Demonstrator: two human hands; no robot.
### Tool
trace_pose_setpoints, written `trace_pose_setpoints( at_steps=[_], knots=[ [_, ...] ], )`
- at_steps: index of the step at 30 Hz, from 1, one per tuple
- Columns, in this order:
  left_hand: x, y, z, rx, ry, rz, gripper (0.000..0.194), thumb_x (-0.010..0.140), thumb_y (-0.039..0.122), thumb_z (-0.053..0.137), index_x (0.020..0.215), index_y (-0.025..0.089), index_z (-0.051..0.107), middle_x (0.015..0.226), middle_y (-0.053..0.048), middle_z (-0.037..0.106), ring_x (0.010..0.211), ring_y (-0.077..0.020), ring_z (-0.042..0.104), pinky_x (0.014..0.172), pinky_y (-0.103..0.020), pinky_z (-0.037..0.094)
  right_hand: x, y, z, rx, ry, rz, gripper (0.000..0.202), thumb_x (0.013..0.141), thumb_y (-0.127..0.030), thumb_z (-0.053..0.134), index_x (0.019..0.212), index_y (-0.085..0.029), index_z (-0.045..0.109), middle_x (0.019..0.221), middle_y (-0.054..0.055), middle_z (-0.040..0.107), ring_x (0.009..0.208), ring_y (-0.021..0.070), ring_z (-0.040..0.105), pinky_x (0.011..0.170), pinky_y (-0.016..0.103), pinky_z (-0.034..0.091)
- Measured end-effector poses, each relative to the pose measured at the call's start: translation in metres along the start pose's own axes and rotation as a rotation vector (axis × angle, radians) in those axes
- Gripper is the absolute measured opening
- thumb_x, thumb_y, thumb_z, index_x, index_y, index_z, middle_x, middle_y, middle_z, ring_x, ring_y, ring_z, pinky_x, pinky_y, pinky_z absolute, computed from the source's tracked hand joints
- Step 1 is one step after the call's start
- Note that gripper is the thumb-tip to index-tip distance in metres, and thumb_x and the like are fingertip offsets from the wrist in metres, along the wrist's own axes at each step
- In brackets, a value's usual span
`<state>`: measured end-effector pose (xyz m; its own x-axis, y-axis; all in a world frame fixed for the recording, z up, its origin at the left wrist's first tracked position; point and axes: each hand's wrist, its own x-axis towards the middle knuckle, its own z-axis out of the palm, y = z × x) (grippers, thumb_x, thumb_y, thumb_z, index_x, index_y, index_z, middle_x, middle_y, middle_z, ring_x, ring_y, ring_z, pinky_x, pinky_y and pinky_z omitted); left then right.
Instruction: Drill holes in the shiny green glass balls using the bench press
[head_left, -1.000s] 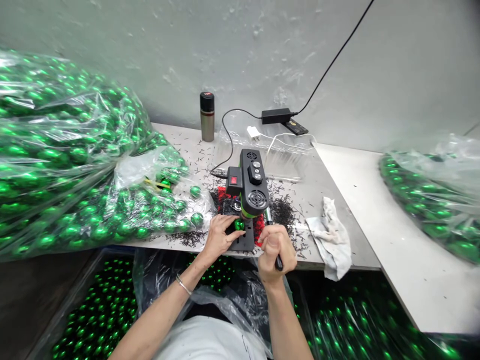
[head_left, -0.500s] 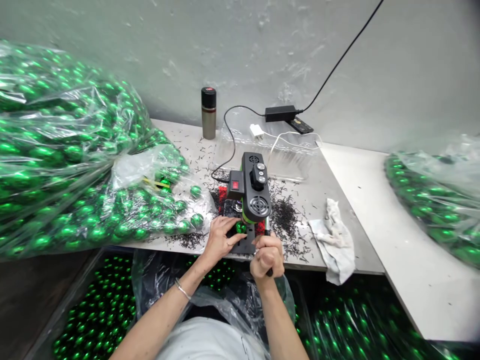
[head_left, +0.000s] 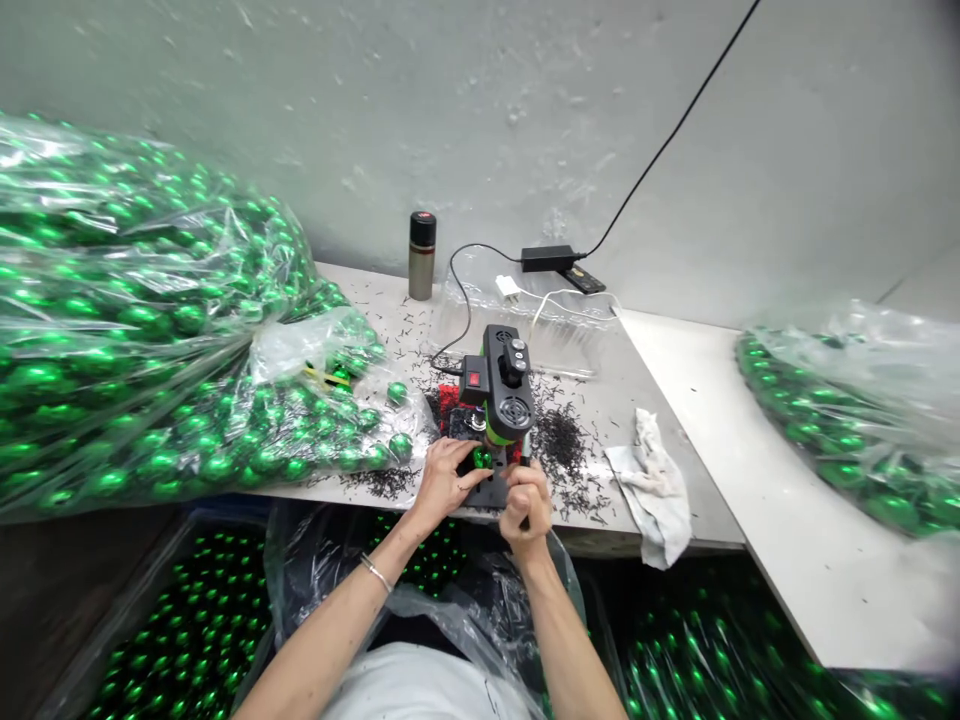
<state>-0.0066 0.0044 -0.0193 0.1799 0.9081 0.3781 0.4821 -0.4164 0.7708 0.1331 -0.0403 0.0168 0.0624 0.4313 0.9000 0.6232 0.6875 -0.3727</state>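
A shiny green ball (head_left: pixel 482 458) sits on the dark base of a small bench drill press (head_left: pixel 510 385), right under its head. My left hand (head_left: pixel 444 474) has thumb and fingers closed about this ball from the left. My right hand (head_left: pixel 526 505) is wrapped round the black-gripped lever on the machine's right side; most of the grip is hidden in the fist. Whether a tool tip touches the ball is hidden by the machine head.
A large clear bag of green balls (head_left: pixel 150 330) fills the left; another bag (head_left: pixel 847 430) lies right. Behind the machine are a thermos (head_left: pixel 422 255), a power adapter (head_left: pixel 547 259) and a clear plastic tray (head_left: pixel 570 350). Dark shavings (head_left: pixel 561 440) and a white cloth (head_left: pixel 651 490) lie right of it.
The view has shifted slightly, so the table sits a little lower in it. Both hands keep their holds on the ball and the lever; my right fist looks slightly turned.
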Motion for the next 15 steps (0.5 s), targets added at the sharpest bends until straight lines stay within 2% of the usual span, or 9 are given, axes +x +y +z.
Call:
trace_pose_setpoints(
  at_steps=[4,8,10,12,15],
  knots=[
    [0.001,0.002,0.004,-0.028,0.013,-0.036,0.035,0.076,0.031,0.084,0.109,0.021,0.076,0.105,-0.009,0.078,0.099,-0.0275,0.067,0.094,-0.046,0.052,0.030,-0.018,-0.010,0.038,0.048,0.086,0.033,0.099,-0.018,0.037,0.068,-0.022,0.045,0.069,-0.001,0.055,0.063,0.0120,0.055,0.065,0.029,0.047],
    [-0.008,0.010,-0.003,-0.080,0.082,-0.093,0.034,0.077,0.032,0.084,0.108,0.022,0.076,0.102,-0.009,0.077,0.099,-0.0269,0.067,0.092,-0.044,0.054,0.070,-0.040,-0.024,0.085,0.001,0.413,0.037,0.100,-0.029,0.046,0.064,-0.020,0.050,0.067,-0.001,0.054,0.060,0.0109,0.052,0.061,0.027,0.042],
    [-0.022,0.016,-0.014,-0.109,0.098,-0.105,0.035,0.080,0.035,0.081,0.111,0.021,0.075,0.104,-0.010,0.076,0.100,-0.0263,0.067,0.092,-0.042,0.054,0.084,-0.045,-0.029,0.106,-0.023,0.480,0.041,0.099,-0.035,0.049,0.061,-0.020,0.048,0.069,-0.001,0.056,0.060,0.0099,0.051,0.061,0.026,0.042],
    [-0.044,0.023,-0.026,-0.146,0.062,-0.109,0.037,0.083,0.038,0.078,0.115,0.019,0.073,0.108,-0.010,0.074,0.099,-0.0248,0.067,0.090,-0.038,0.054,0.090,-0.047,-0.030,0.108,-0.028,0.510,0.043,0.098,-0.039,0.051,0.060,-0.019,0.048,0.070,0.000,0.057,0.059,0.0091,0.050,0.061,0.026,0.042],
    [-0.084,0.026,-0.034,-0.205,-0.111,-0.141,0.040,0.085,0.042,0.075,0.118,0.019,0.071,0.102,-0.007,0.072,0.084,-0.0192,0.066,0.078,-0.029,0.055,0.087,-0.046,-0.026,0.092,0.019,0.507,0.045,0.097,-0.043,0.053,0.060,-0.018,0.051,0.070,0.000,0.059,0.057,0.0091,0.051,0.059,0.026,0.043]
  ],
)
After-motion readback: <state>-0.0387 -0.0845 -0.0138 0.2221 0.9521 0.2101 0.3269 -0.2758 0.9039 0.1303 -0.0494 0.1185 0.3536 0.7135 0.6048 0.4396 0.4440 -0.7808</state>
